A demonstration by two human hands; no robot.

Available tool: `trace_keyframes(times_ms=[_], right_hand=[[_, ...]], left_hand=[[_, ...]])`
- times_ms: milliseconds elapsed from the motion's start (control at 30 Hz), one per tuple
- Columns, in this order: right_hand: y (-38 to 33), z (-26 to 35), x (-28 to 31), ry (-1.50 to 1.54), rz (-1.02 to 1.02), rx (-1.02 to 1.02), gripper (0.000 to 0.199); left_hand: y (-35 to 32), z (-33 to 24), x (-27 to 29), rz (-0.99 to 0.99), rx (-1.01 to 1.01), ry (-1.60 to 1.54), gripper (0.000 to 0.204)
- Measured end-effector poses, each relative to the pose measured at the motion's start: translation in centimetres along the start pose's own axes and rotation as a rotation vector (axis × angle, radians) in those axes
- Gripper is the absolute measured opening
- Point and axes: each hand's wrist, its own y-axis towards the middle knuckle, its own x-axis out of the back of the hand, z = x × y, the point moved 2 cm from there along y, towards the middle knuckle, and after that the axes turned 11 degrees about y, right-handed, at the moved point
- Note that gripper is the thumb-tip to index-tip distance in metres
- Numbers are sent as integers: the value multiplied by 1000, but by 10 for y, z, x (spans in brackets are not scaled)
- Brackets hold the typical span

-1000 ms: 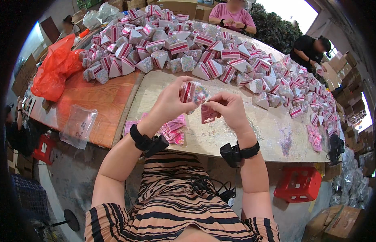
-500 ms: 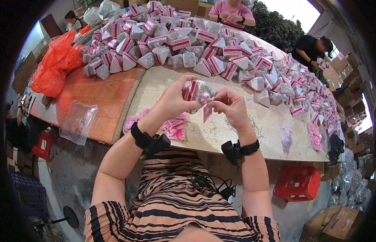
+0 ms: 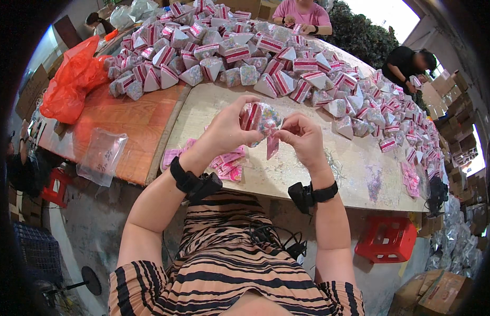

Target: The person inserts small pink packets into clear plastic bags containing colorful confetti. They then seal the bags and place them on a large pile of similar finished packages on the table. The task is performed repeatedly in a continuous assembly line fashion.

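Above the table edge: the left hand and the right hand meet close together around one small clear packet of coloured bits with a red-and-white striped band.
Left hand: fingers and thumb closed on the packet's striped end.
Right hand: fingertips pinch a small pink label that hangs below the packet; how firmly, I cannot tell.
Slip risk: the packet is held only at its edges over the pale table, so a loosened pinch would likely drop it among the loose pink labels.
Label risk: it hangs tilted, so it may go on crooked.
Crowding risk: the pile of finished packets lies well behind the hands.
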Motion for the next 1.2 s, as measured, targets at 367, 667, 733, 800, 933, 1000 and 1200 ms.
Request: trace_keyframes(times_ms=[367,667,733,800,933,1000,1200], right_hand=[[6,10,-23,-261,-24,48,66],[3,8,-52,-220,234,-60,71],[-6,-3,-39,18,189,-245,67],[-18,-8,-30,359,171,-406,64],[-44,-28,-21,252,314,-460,65],[-59,-37,-14,352,338,-597,61],[-103,-46,160,424,-107,-395,31]], left_hand=[[-4,9,17,62,-32,65,83],[-36,23,45,17,21,164,77],[-61,41,49,-140,-35,497,74],[-81,54,37,-112,129,704,81],[-96,65,-11,117,355,975,84],[-82,76,-25,124,333,991,76],[-52,68,-41,133,292,955,74]])
